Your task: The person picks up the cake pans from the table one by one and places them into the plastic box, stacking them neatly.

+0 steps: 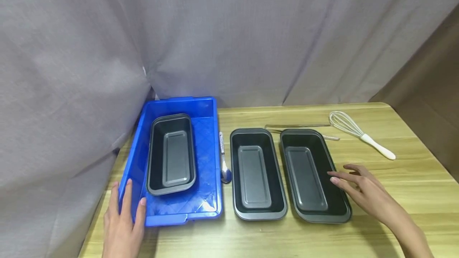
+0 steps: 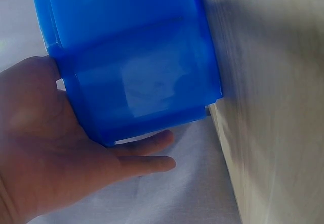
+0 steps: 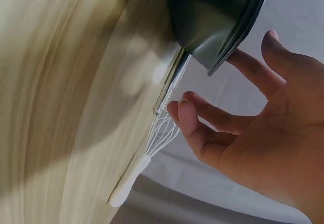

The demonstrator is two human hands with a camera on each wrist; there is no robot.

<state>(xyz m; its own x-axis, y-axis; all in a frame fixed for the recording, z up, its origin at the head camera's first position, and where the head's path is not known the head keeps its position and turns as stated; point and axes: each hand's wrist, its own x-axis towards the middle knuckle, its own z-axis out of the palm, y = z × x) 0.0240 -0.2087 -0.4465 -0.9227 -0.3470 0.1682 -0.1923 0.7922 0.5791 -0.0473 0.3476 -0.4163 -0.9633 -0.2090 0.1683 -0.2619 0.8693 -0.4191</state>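
Observation:
My left hand (image 1: pixel 123 224) lies at the near left corner of a blue plastic tray (image 1: pixel 202 220). Its fingers reach straight along the tray's outer side, with the thumb by the front rim, as the left wrist view shows. Inside the tray is a dark loaf pan (image 1: pixel 175 158). Two more loaf pans stand side by side on the table, a middle pan (image 1: pixel 254 176) and a right pan (image 1: pixel 306 178). Over the right pan's right rim hovers my right hand (image 1: pixel 369 192), fingers loosely bent and holding nothing. In the right wrist view its fingertips are close to that pan's rim.
Between the tray and the middle pan lies a spoon (image 1: pixel 224 162). Metal tongs (image 1: pixel 297 126) lie behind the pans, partly hidden by the right one. A white whisk (image 1: pixel 362 134) rests at the back right of the wooden table (image 1: pixel 412 194). Grey curtain (image 1: pixel 251 43) hangs behind.

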